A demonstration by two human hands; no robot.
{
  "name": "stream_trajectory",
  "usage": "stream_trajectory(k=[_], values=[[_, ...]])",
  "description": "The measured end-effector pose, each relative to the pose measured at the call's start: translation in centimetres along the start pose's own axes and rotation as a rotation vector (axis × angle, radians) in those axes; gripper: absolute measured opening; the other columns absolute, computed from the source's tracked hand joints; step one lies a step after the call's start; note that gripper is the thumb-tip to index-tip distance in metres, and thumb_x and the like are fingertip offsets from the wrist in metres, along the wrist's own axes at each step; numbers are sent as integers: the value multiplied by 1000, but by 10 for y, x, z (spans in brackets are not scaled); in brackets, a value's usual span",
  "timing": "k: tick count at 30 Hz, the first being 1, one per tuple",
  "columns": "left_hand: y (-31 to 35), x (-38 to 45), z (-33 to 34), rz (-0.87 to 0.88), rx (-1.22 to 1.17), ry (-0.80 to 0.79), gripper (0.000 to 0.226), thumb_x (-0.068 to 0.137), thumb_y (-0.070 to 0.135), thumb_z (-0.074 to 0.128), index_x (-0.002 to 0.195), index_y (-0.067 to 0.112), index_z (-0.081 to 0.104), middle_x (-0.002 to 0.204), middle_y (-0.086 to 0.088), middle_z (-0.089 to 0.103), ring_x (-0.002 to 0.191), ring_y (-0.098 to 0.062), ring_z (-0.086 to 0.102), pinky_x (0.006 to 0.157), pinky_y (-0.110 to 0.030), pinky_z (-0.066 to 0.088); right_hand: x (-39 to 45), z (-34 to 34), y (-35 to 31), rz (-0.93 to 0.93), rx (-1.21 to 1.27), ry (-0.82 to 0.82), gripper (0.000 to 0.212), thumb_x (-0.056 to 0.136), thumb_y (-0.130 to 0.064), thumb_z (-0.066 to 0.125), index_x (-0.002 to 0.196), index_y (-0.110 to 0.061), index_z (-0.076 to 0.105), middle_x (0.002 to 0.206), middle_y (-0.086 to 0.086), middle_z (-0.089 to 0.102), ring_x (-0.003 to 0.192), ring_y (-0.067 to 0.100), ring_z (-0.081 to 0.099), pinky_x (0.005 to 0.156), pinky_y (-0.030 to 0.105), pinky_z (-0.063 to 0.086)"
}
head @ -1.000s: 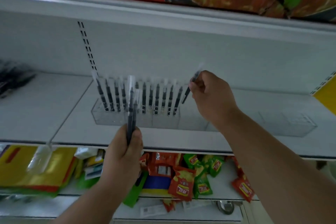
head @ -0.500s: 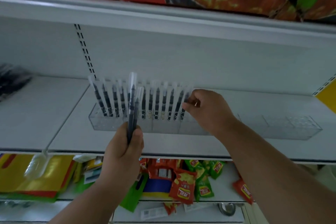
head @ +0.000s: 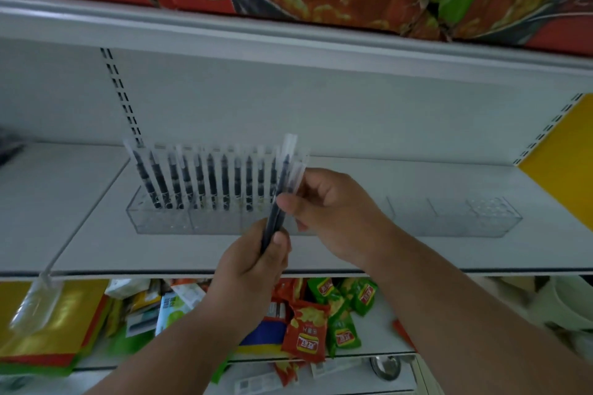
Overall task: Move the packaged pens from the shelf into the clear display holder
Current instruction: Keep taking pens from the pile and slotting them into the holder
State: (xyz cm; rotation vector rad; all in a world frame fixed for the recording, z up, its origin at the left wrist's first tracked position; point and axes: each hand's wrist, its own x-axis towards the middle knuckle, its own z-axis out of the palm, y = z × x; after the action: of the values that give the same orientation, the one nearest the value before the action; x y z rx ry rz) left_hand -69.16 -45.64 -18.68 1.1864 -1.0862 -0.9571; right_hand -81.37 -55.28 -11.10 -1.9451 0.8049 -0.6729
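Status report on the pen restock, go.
Left hand grips two packaged pens. Right hand pinches one of them. Clear holder left part filled with a row, right part unfilled. Nothing in the way.

A single head-worn wide-angle camera looks forward and slightly down at a white shelf [head: 385, 253] from close range, at about its level. The shelf's back panel fills the middle of the view, the underside edge of a higher shelf [head: 288, 26] crosses the top, and a lower shelf of snack packets [head: 308, 333] shows along the bottom. Both forearms enter from the bottom edge.
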Motion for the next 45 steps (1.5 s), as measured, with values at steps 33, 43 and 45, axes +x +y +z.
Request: stream_trajectory(k=[33, 43, 45], values=[[-5, -10, -22, -32, 102, 133, 25, 87, 50, 48, 80, 29, 58, 61, 4, 39, 57, -21, 33, 56, -41, 29, 9, -24, 6, 69, -399, 413, 21, 86, -48, 66, 88, -28, 61, 76, -14, 60, 67, -3, 55, 54, 10, 39], [11, 4, 25, 38, 514, -11, 18, 101, 35, 42, 87, 26, 49, 55, 7, 47, 45, -7, 38, 46, -24, 31, -11, -38, 0, 99, 102, 295, 20, 94, -22, 63, 74, -17, 65, 68, 12, 66, 53, 12, 52, 58, 28, 44], [13, 4, 17, 61, 620, 43, 12, 100, 36, 43, 91, 31, 48, 59, 7, 53, 44, -7, 42, 43, -21, 31, -9, -49, 6, 87, 38, 449, 20, 95, -25, 61, 77, -17, 65, 69, 12, 66, 53, 9, 54, 55, 22, 43]])
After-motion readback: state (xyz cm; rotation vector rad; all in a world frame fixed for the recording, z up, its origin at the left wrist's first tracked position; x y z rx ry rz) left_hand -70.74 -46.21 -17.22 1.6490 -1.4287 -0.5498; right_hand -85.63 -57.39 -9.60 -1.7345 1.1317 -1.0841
